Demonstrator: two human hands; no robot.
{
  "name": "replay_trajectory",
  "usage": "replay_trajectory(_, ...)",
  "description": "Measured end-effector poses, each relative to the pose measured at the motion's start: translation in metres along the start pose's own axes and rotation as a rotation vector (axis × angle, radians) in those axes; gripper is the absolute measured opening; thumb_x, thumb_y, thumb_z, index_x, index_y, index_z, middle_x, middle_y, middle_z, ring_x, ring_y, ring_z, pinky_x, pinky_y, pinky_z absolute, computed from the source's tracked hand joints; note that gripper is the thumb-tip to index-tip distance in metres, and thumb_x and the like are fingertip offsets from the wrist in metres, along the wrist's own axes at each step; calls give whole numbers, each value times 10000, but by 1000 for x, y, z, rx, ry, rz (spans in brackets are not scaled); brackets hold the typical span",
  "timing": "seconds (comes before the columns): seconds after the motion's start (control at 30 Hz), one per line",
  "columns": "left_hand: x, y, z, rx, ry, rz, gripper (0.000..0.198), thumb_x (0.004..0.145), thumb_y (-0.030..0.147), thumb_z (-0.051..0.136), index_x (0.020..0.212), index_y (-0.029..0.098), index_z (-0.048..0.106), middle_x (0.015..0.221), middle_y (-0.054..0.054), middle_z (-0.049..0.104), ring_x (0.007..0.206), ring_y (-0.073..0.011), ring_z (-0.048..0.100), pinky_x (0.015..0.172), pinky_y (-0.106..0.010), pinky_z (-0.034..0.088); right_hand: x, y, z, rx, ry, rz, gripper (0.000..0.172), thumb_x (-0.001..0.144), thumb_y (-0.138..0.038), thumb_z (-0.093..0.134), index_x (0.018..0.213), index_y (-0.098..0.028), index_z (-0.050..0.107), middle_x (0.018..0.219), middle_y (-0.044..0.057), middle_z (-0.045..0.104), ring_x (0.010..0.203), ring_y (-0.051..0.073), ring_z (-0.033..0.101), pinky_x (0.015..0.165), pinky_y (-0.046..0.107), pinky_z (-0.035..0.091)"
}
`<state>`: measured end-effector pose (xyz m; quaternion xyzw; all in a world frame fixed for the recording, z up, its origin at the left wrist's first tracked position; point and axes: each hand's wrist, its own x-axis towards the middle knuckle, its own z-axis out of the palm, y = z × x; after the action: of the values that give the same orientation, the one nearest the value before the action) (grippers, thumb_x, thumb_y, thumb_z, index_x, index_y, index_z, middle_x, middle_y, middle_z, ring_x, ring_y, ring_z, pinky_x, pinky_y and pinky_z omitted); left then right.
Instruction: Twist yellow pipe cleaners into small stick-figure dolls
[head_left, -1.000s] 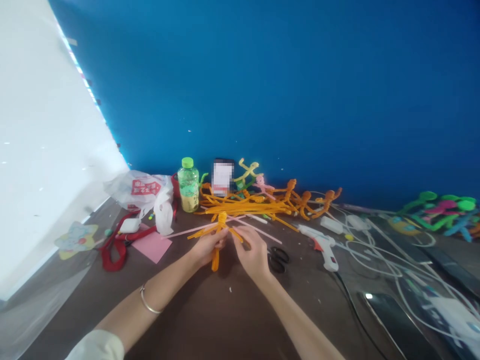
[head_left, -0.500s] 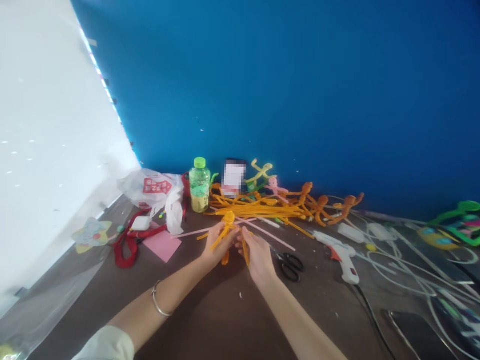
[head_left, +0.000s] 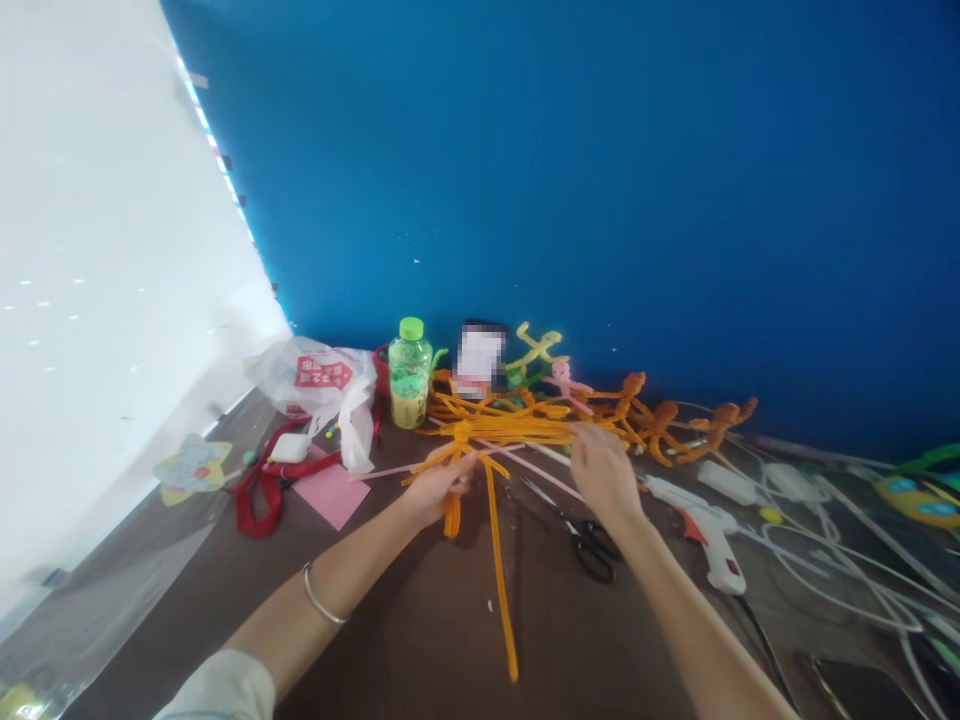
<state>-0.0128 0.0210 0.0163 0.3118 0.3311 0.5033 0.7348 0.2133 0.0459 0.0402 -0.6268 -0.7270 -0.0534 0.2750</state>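
My left hand (head_left: 442, 490) is closed around an orange pipe-cleaner figure (head_left: 462, 432) with a rounded top and limbs sticking out. One long orange strand (head_left: 501, 580) hangs from it toward the front of the table, and a short folded bundle (head_left: 451, 515) shows below my fingers. My right hand (head_left: 604, 475) is at the right part of a pile of loose orange pipe cleaners (head_left: 517, 430), its fingers bent together on the strands. The fingertips are partly hidden. Black-handled scissors (head_left: 594, 550) lie just under my right wrist.
A green-capped bottle (head_left: 410, 375), a plastic bag (head_left: 319, 375) and finished orange figures (head_left: 664, 430) stand along the blue wall. To the right are a glue gun (head_left: 709, 535) and tangled white cables (head_left: 825, 570). Pink paper (head_left: 334, 495) and a red strap (head_left: 259, 500) lie left.
My right hand has let go of the figure's strand and moved right and up to the pipe-cleaner pile. The strand now hangs free. My left hand keeps hold of the figure.
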Motion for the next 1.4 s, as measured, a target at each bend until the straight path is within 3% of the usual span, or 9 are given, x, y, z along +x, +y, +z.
replay_trajectory(0.1,-1,-1,1,14,-64,-34,372,578,374,732,704,130,481,502,74,365,412,-2,261,374,-142,108,16,30,11,-158,-63,-30,365,785,-191,397,1101,-97,555,1153,162,565,1074,287,489,902,455,359)
replay_trajectory(0.23,-4,-4,4,31,-100,-58,386,563,386,736,699,138,473,514,67,378,436,-15,297,378,-141,131,19,47,21,-176,-168,-67,298,765,-167,401,961,-153,624,963,109,659,942,257,574,908,479,330)
replay_trajectory(0.43,-5,-3,8,35,-110,-84,396,542,371,751,696,137,471,563,56,414,449,-12,325,378,-140,148,4,65,12,-54,2,-210,295,801,-193,355,918,-148,623,936,107,653,879,225,582,799,357,435)
replay_trajectory(0.63,-7,-2,9,55,-109,-122,382,555,360,746,713,135,480,579,53,418,449,-8,329,378,-137,150,-10,66,7,-118,89,-162,277,824,-204,329,903,-138,586,843,119,641,814,244,582,751,369,449)
replay_trajectory(0.8,-8,-1,10,69,-106,-118,407,519,367,762,691,140,471,571,61,399,455,-12,333,378,-141,148,-11,54,7,-61,1,-128,253,834,-212,314,909,-162,551,889,110,629,840,229,585,741,331,451)
replay_trajectory(0.9,-8,-1,10,72,-101,-111,412,512,373,762,698,138,480,580,59,404,460,-13,337,380,-143,147,-12,48,3,-79,-40,-60,235,835,-224,315,856,-179,544,844,105,631,805,230,592,693,314,441)
replay_trajectory(1.07,-7,-4,7,90,-92,-110,398,537,386,746,698,136,481,580,56,413,459,-14,336,386,-143,155,-16,41,-6,-24,7,184,242,840,-309,315,749,-200,512,642,61,583,596,209,559,564,289,385)
replay_trajectory(1.23,-6,-7,5,91,-120,-100,376,572,382,728,715,147,471,555,66,390,453,-18,332,388,-144,142,-24,35,-9,104,138,381,289,840,-383,301,726,-190,483,581,50,540,555,196,525,544,290,372)
replay_trajectory(1.4,-7,-7,4,65,-107,-91,377,574,378,727,708,144,464,551,65,382,449,-15,320,382,-141,130,-28,40,-17,104,264,448,318,848,-377,284,769,-166,507,624,76,555,583,205,530,578,311,389)
